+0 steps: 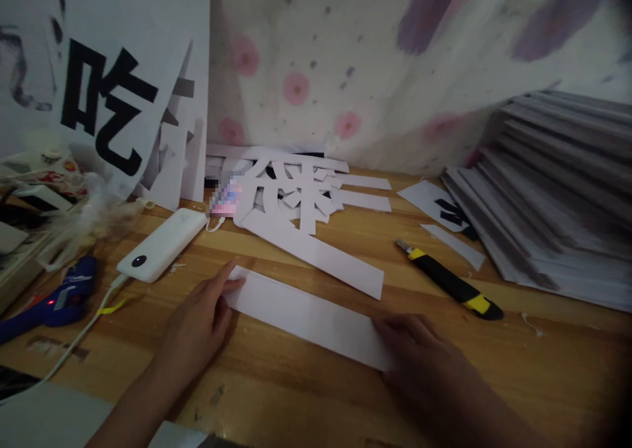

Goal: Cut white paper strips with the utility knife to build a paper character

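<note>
Fingers, left hand (197, 308): pinched narrow on the 10 o'clock end of the white strip (306, 318).
Fingers, right hand (427, 352): closed on its 4 o'clock end; shadow hides the exact grip.
White strip: spans the space between the 2 hands, its middle bare; holding both ends probably keeps it straight and steady. Whether it touches the desk (523, 369) I cannot tell.
Cutter (449, 283): between 2 and 3 o'clock of the strip, lying near the right hand, perhaps for easy reach.
Glue gun (72, 293): 9 o'clock, red light lit, apparently parked aside.
Power bank (162, 244): 10 o'clock, white cable attached.
White cut-outs (309, 198): 12 o'clock, heaped together, likely to leave working space in front.
Board stack (553, 204): 2 o'clock, its sheets leaning on each other.
Printed board (111, 47): between 10 and 11 o'clock, upright, its black character facing the person, perhaps for reference.
</note>
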Tool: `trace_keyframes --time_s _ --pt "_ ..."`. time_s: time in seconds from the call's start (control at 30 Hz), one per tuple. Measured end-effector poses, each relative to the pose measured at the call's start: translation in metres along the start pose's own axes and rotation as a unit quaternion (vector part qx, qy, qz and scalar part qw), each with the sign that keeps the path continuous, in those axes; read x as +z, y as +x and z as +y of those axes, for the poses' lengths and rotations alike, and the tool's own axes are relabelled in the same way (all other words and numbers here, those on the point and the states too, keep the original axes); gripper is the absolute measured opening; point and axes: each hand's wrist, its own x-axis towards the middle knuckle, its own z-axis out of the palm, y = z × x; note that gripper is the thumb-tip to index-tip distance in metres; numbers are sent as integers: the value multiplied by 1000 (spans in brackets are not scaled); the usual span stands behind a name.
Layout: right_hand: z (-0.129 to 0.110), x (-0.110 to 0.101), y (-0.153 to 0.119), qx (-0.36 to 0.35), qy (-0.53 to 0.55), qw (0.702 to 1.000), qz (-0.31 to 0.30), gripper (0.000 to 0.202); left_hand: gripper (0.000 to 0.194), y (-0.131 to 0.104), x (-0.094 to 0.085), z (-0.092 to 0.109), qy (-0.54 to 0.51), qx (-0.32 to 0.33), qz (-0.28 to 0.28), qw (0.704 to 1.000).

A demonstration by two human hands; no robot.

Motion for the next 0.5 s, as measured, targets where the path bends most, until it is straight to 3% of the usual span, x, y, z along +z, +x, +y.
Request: trace_keyframes --time_s 0.2,0.4,0.5 --pt "1 -2 -1 1 4 1000 -9 53 59 -6 3 18 26 -48 9 998" --pt "4 4 2 -4 -4 1000 -3 56 92 -7 25 52 177 7 69 982" --pt "5 4 1 -12 -4 1000 -6 58 98 -7 34 65 230 11 82 970"
